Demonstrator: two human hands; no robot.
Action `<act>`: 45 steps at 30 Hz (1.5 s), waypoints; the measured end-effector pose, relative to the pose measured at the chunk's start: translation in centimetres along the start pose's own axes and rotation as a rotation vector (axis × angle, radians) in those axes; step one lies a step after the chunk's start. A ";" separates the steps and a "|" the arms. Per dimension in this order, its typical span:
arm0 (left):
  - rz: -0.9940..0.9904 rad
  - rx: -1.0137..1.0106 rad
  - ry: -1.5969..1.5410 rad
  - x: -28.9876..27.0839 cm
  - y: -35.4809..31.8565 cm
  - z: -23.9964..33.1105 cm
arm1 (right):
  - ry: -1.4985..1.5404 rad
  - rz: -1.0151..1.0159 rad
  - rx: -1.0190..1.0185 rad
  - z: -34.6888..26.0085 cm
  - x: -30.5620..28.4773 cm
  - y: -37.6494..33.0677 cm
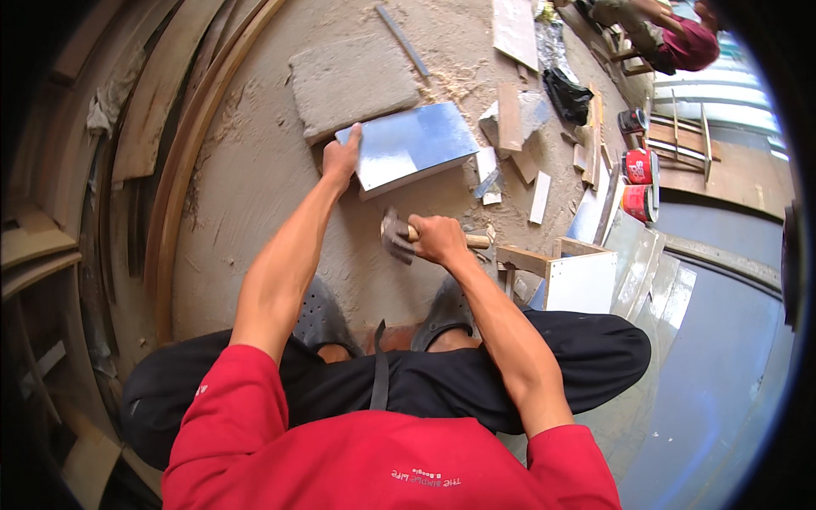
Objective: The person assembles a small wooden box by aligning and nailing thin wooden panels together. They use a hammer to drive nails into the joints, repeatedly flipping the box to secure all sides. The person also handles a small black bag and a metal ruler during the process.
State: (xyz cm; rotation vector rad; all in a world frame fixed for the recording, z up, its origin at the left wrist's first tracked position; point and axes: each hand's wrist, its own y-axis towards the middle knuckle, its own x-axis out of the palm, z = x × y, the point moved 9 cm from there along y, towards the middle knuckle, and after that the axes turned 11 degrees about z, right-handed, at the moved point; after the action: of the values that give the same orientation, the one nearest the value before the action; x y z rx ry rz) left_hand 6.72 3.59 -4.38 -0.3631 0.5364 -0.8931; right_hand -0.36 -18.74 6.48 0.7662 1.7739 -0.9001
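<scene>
My left hand (342,156) grips the left end of a box (416,146) with a glossy pale blue and white top, the thumb lying over its upper edge. The box rests partly against a rough concrete slab (348,83) just beyond it. Closer to me, my right hand (439,239) is wrapped round the wooden handle of a claw hammer (398,235). The hammer's metal head points left, apart from the box and below its near side. Under my right palm, the fingers hide part of the handle.
Wood offcuts (510,119) and a black plastic bag (567,95) lie at the far right. A small white-sided wooden frame (580,280) stands by my right knee, near red paint cans (639,167). Long boards (183,170) lean along the left. Another person (671,38) sits at the far right.
</scene>
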 end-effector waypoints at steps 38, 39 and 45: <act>-0.618 0.079 -0.746 10.3 -15.9 19.7 | 0.731 0.365 0.132 4.5 -29.4 4.6; -0.573 0.151 -0.791 9.2 -16.3 21.3 | 0.791 0.334 0.138 4.3 -29.5 4.7; -0.801 0.242 -0.993 7.9 -20.5 27.4 | 1.022 0.273 0.103 3.6 -29.2 4.3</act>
State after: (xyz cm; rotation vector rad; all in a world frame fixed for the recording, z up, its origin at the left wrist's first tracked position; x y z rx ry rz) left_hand 13.65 -12.58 26.04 -0.7530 -0.6866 -1.3689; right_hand 14.63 -22.46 31.87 1.6893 2.3851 -0.4094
